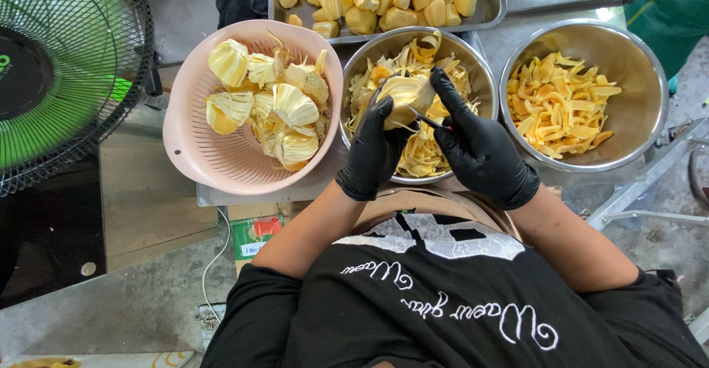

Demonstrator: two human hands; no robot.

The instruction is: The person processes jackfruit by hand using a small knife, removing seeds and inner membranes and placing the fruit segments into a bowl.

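1. Your left hand point(374, 149), in a black glove, is closed around a pale yellow jackfruit pod point(404, 95), above the middle steel bowl point(360, 59).
2. Your right hand point(480, 150) is closed on a small knife point(429, 121), whose blade touches the pod.
3. The pink colander point(193, 146) with uncut pods stands just beside, on the left.
4. The right steel bowl point(641, 58) holds yellow strips.

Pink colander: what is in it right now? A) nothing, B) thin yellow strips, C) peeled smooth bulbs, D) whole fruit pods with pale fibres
D: the pink colander holds whole pods wrapped in pale fibres; the thin strips lie in the right steel bowl.
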